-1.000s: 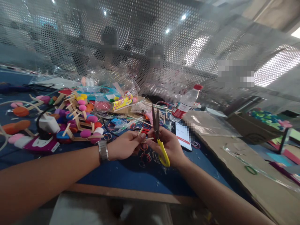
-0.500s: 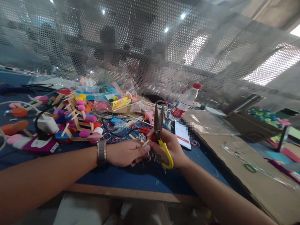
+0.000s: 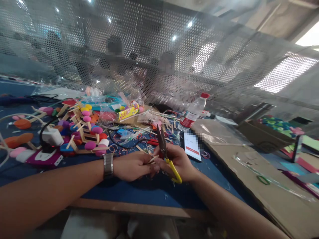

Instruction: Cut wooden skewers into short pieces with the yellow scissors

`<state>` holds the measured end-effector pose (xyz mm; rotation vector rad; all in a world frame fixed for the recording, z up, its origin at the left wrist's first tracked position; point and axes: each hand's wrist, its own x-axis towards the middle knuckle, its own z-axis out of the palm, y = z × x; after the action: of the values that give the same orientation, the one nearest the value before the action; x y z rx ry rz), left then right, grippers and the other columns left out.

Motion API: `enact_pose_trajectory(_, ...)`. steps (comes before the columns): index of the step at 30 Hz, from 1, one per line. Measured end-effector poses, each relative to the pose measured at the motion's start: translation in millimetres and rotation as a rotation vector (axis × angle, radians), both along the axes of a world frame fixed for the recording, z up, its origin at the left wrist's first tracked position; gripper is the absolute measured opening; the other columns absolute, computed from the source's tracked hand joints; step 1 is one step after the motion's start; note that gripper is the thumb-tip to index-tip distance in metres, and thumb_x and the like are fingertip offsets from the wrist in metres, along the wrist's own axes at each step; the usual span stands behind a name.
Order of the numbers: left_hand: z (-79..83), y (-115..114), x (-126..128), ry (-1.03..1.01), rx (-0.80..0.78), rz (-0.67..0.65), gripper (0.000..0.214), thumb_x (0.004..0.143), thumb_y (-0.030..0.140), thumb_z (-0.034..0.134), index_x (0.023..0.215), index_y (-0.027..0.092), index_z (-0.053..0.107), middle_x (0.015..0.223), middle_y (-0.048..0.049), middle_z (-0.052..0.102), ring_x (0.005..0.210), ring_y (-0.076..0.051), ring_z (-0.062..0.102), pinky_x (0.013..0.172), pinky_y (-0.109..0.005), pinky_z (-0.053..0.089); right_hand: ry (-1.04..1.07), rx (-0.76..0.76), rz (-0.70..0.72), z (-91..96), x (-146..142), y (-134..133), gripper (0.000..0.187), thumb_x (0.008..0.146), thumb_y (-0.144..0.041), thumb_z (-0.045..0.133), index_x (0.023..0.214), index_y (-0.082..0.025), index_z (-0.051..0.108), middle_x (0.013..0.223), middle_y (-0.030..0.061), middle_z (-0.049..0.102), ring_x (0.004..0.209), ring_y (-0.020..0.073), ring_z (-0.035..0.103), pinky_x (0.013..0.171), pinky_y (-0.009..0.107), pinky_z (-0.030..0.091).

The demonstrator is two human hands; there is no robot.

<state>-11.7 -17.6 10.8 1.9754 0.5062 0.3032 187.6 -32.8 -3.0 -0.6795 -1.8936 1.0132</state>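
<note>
My right hand (image 3: 178,162) is closed around a pair of yellow-handled scissors (image 3: 162,142), whose dark blades point up and away from me. Beside it, my left hand (image 3: 134,165), with a metal watch on the wrist, pinches a thin pale wooden stick (image 3: 151,160). The fingertips of both hands meet over the blue table (image 3: 139,196), so the stick's lower part is hidden. A red-handled tool (image 3: 152,142) lies just beyond the hands among rubber bands and small sticks.
Stick-built pieces with coloured pads (image 3: 86,136) fill the left, beside a purple power strip (image 3: 45,157) with a white plug. A bottle (image 3: 193,113) and a phone (image 3: 191,146) are at right, near cardboard (image 3: 249,172). A perforated screen (image 3: 139,49) stands behind.
The scissors have tilted left, and their blades now look closed together where they were slightly apart. My hands have drawn closer, with the stick still in my left fingers.
</note>
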Motion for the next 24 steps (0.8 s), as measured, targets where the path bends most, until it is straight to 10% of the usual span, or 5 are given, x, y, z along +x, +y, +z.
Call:
enact_pose_trajectory(9, 2.5, 1.1, -0.2, 0.017, -0.115, -0.049, 0.037, 0.095, 0.045, 0.051, 0.083, 0.013, 0.066, 0.052, 0.0066, 0.039, 0.045, -0.007, 0.034, 0.044, -0.021, 0.025, -0.015, -0.130, 0.083, -1.0, -3.0, -3.5, 0.027, 0.084, -0.040, 0.075, 0.091, -0.019, 0.060, 0.072, -0.0001, 0.065, 0.051, 0.0130, 0.066, 0.047, 0.022, 0.053)
enact_pose_trajectory(17, -3.0, 5.0, 3.2, -0.162, -0.349, 0.239, 0.047, 0.081, 0.061, 0.065, 0.078, 0.015, 0.057, 0.053, 0.0082, 0.042, 0.045, -0.006, 0.034, 0.042, -0.020, 0.024, 0.026, 0.043, -0.188, 0.0, -2.5, 1.5, 0.020, 0.083, -0.036, 0.073, 0.086, -0.021, 0.060, 0.068, -0.0019, 0.060, 0.055, 0.0110, 0.055, 0.050, 0.022, 0.048)
enact_pose_trajectory(24, -2.3, 5.6, 8.2, -0.366, -0.436, 0.429, 0.051, 0.065, 0.056, 0.082, 0.068, 0.016, 0.050, 0.053, 0.0078, 0.050, 0.045, -0.005, 0.041, 0.043, -0.018, 0.029, 0.082, -0.135, -0.167, -3.9, -3.4, 0.4, 0.027, 0.079, -0.038, 0.077, 0.088, -0.021, 0.058, 0.065, -0.0047, 0.052, 0.048, 0.0088, 0.047, 0.044, 0.022, 0.040)
